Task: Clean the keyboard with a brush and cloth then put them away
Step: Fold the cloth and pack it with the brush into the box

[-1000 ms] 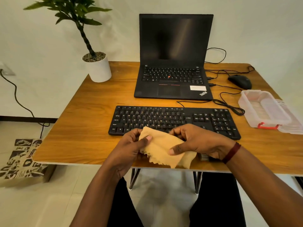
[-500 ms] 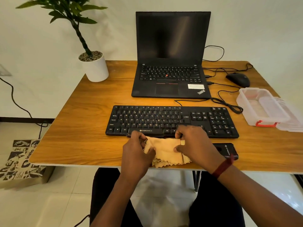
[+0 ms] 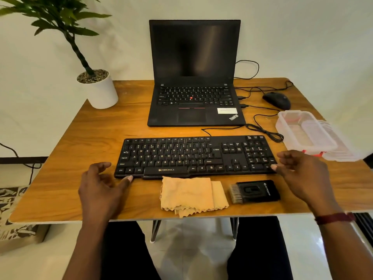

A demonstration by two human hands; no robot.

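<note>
A black keyboard (image 3: 193, 156) lies across the middle of the wooden table (image 3: 84, 142). Just in front of it the folded tan cloth (image 3: 191, 196) lies flat near the table's front edge. To the cloth's right sits a small black brush (image 3: 255, 191), bristles pointing left. My left hand (image 3: 101, 185) is at the keyboard's front left corner, thumb touching its edge, fingers loosely spread. At the front right corner my right hand (image 3: 298, 171) has a fingertip against the keyboard. Neither hand holds anything.
An open black laptop (image 3: 194, 77) stands behind the keyboard. A black mouse (image 3: 277, 100) and loose cables (image 3: 262, 128) lie at the back right. A clear plastic box (image 3: 306, 134) with a red clasp sits at the right edge. A potted plant (image 3: 96, 85) stands at the back left.
Both hands let go of the folded cloth, which now lies on the table, and moved apart to the keyboard's front corners. The brush is now uncovered.
</note>
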